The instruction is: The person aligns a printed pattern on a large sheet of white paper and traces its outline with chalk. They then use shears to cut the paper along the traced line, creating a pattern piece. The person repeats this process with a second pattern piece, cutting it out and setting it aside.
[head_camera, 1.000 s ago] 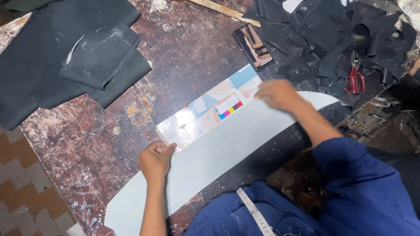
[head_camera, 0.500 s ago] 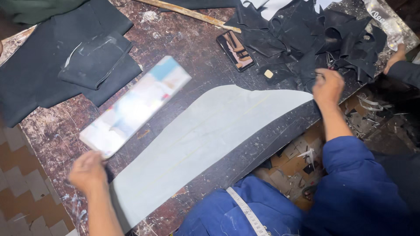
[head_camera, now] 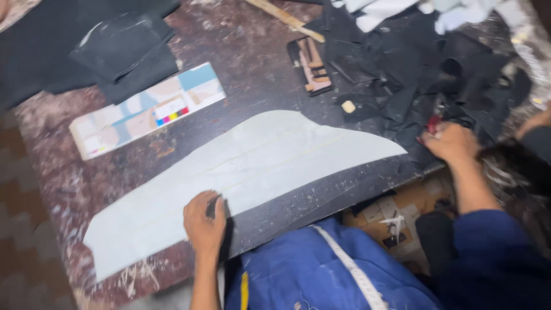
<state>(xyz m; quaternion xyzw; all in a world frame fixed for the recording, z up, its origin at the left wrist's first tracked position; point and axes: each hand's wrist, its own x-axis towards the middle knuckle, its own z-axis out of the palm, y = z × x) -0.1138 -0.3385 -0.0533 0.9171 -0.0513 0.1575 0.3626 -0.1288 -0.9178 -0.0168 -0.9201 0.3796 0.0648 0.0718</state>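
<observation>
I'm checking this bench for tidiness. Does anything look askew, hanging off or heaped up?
Yes. The pale sheet lies at a slant, its near edge past the table edge under the left hand. Black scraps sit in a loose heap by the right hand, and the printed strip lies crooked.

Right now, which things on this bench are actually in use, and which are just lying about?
In use:
- pale grey sheet, pressed flat by the left hand
- red-handled tool, hard to make out, at the right hand

Lying about:
- long printed card
- folded black pieces
- small tool case
- wooden stick
- heap of black scraps
</observation>
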